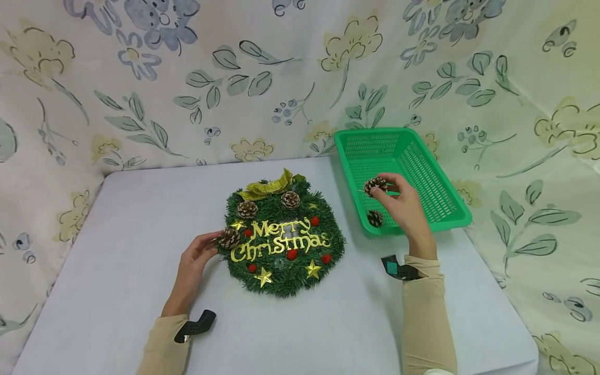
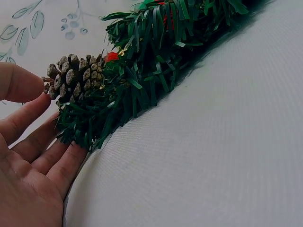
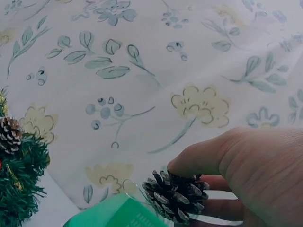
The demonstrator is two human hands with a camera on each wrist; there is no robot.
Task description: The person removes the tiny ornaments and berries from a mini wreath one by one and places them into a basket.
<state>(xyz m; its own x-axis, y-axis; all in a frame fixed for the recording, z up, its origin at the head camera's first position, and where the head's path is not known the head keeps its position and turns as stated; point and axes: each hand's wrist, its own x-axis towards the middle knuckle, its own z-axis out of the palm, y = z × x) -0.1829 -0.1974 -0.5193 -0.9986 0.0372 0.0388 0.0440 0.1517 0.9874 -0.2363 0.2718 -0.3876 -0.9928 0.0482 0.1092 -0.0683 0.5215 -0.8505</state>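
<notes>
At the left edge of a green Christmas wreath (image 1: 283, 278), my left hand (image 1: 196, 256) pinches a brown pinecone (image 1: 229, 237) between thumb and index finger. In the left wrist view that pinecone (image 2: 75, 78) sits against the green tinsel, and the other fingers touch the wreath's underside edge. My right hand (image 1: 404, 202) holds a second pinecone (image 1: 375, 186) over the green plastic basket (image 1: 345, 162). A thin loop of wire sticks out from this pinecone (image 3: 174, 195) in the right wrist view. Another pinecone (image 1: 375, 218) lies inside the basket.
The wreath carries gold "Merry Christmas" lettering (image 1: 281, 241), a gold ribbon bow (image 1: 267, 188), gold stars (image 1: 264, 277), red balls (image 1: 292, 254) and two more pinecones (image 1: 290, 200). A white cloth covers the table (image 1: 131, 219). Floral fabric (image 1: 290, 78) hangs behind it.
</notes>
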